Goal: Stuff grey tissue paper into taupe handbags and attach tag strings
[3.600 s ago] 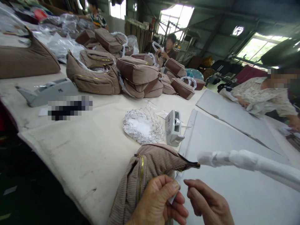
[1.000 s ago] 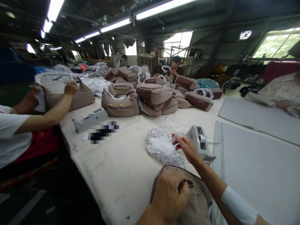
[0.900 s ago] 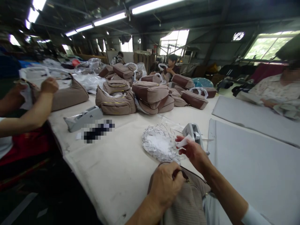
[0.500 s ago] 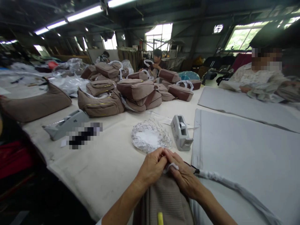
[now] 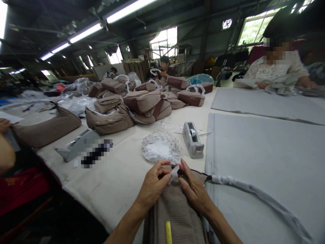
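Observation:
A brown ribbed fabric bag (image 5: 177, 206) lies at the table edge in front of me, with a yellow tab (image 5: 168, 232) on its near part. My left hand (image 5: 154, 181) pinches a small white strip of thin paper or foam (image 5: 174, 174) at the bag's far end. My right hand (image 5: 194, 189) rests along the bag's right side, thumb and forefinger apart beside the strip. A long strap in white wrapping (image 5: 254, 193) runs from the bag's end to the right. What lies under my fingers is partly hidden.
Beyond my hands lie a ring of thin wire ties (image 5: 162, 147) and a grey tape dispenser (image 5: 193, 139). A second dispenser (image 5: 78, 144) stands left. Brown bags (image 5: 144, 101) are piled behind. Grey sheets (image 5: 266, 145) cover the right side. Co-workers sit across; another person's arm (image 5: 6, 149) shows at left.
My hands have drawn apart; the right fingers have come away from the left, and the white strip shows more fully. Another person's arm has appeared at the left edge. The view has shifted slightly.

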Tool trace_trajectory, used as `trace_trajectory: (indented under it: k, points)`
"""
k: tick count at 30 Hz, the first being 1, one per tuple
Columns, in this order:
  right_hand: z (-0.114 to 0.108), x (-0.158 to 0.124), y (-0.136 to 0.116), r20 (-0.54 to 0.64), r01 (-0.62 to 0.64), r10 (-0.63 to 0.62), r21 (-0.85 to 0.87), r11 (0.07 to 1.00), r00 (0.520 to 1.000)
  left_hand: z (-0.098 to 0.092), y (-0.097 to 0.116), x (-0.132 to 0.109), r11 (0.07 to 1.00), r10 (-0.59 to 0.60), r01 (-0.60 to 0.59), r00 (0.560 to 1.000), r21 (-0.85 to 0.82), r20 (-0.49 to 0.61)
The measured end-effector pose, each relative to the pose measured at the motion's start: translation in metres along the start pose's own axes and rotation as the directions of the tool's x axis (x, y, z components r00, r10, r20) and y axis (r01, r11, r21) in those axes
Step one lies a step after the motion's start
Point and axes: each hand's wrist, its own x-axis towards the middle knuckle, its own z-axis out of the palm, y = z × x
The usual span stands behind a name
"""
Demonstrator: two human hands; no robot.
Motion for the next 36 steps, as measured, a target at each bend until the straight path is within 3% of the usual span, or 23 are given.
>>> trace_trajectory:
  k: [5,11,14,21,25,36]
  points:
    - [-0.011,0.004,-0.001,-0.065,-0.037,0.039,0.037,0.999,0.997,-0.016,0.004,-0.010,0.989,-0.094,0.085,0.993,-0.123,-0.068]
    - [-0.022,0.016,-0.003,0.062,-0.200,0.194,0.109,0.974,0.979,-0.031,0.017,-0.008,0.984,-0.131,0.112,0.981,-0.138,-0.144]
    - [-0.024,0.018,-0.004,0.106,-0.236,0.224,0.117,0.965,0.969,-0.034,0.016,-0.004,0.983,-0.127,0.107,0.984,-0.150,-0.127]
    - [-0.010,0.010,0.010,-0.020,-0.308,0.337,0.354,0.883,0.941,-0.035,0.003,0.004,0.972,-0.169,0.156,0.983,-0.174,-0.066]
    - [-0.005,0.005,0.015,-0.047,-0.303,0.351,0.407,0.862,0.935,-0.039,0.003,0.005,0.976,-0.209,0.206,0.977,-0.072,-0.038]
    - [-0.004,0.006,0.015,-0.059,-0.285,0.345,0.441,0.851,0.937,-0.040,0.011,0.005,0.974,-0.171,0.169,0.985,0.150,-0.001]
